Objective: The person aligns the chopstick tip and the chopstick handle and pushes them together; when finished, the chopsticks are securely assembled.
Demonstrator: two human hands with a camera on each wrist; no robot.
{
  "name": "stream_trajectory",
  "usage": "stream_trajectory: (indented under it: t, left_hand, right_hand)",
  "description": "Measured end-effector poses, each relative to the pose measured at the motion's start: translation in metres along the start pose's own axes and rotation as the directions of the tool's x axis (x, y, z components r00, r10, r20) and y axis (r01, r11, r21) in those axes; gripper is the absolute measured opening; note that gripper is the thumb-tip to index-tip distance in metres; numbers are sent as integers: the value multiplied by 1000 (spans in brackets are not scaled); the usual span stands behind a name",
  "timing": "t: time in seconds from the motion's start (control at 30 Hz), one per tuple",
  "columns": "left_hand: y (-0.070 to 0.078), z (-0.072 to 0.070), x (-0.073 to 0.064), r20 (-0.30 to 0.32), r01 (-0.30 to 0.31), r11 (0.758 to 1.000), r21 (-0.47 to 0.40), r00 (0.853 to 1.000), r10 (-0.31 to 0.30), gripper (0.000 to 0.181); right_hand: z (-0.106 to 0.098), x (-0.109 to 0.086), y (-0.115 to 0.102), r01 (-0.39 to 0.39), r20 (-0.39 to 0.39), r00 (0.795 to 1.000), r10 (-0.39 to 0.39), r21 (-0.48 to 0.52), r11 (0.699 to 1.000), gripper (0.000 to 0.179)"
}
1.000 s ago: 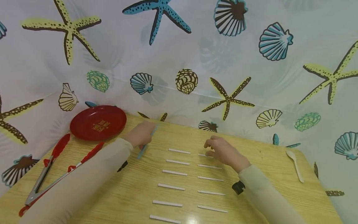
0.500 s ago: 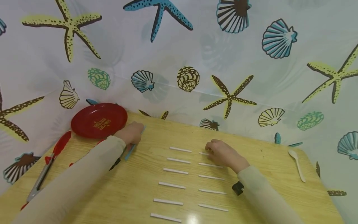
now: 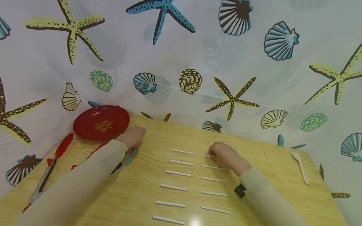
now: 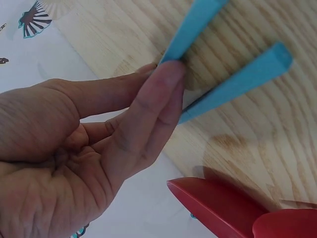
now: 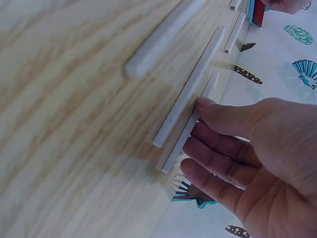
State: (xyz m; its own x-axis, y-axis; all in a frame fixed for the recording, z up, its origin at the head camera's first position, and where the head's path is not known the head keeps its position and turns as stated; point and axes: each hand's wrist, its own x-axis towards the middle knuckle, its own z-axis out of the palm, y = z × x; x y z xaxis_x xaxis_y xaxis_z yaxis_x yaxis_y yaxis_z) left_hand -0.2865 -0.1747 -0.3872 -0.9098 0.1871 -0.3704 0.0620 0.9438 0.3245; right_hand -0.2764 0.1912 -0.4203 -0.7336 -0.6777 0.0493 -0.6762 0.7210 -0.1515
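Here, hands (image 3: pixel 131 137) (image 3: pixel 224 157) pinching blue strip (image 4: pixel 192 30), white stick (image 5: pixel 180 143)

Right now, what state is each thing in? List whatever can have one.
Left hand: pinching a blue strip.
Blue strip: held.
Second blue strip: beside the first; whether they join is hidden.
Right hand: at the farthest right-column stick; grip unclear.
Farthest right-column stick: partly covered.
Other sticks: lying apart in two columns.
Plate: face up.
Tongs: open, partly hidden.
Spoon: lying untouched.
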Motion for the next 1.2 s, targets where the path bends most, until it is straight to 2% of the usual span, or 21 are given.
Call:
stream_trajectory:
  t: [0.17,0.43,0.67,0.77,0.87,0.97,1.07,1.1,1.2]
  left_hand:
    - [-2,2,3,-11,2,1000,-5,1000,-2,46]
    - [-4,5,7,-21,15,999,28,1000,-15,17]
    - [-3,4,4,-24,21,999,42,1000,-20,18]
    - [-1,0,-2,-46,-12,1000,21,999,13,22]
    - [6,-9,-9,-116,-90,995,48,989,95,21]
    - [19,-16,-12,-186,-156,980,125,966,177,14]
    - [35,-14,-9,-238,-227,959,171,935,263,15]
    - [40,-10,-6,-255,-271,943,193,914,315,14]
    - [52,4,4,-297,-424,887,185,836,462,11]
  right_hand:
    - [2,0,0,0,-22,1000,0,-15,1000,5]
    - [6,-1,-1,-4,-25,1000,3,-39,999,9]
    - [7,-2,-3,-15,-45,999,13,-57,998,10]
    - [8,-3,-4,-14,-52,999,11,-62,998,9]
    - [10,-3,-5,-8,-62,998,4,-72,997,9]
    - [10,-2,-5,-8,-77,997,1,-82,997,9]
    - [10,-1,-5,-11,-84,996,4,-89,996,10]
    - [10,-1,-6,-12,-82,997,5,-91,996,10]
    - [9,-1,-5,3,-85,996,-11,-101,995,11]
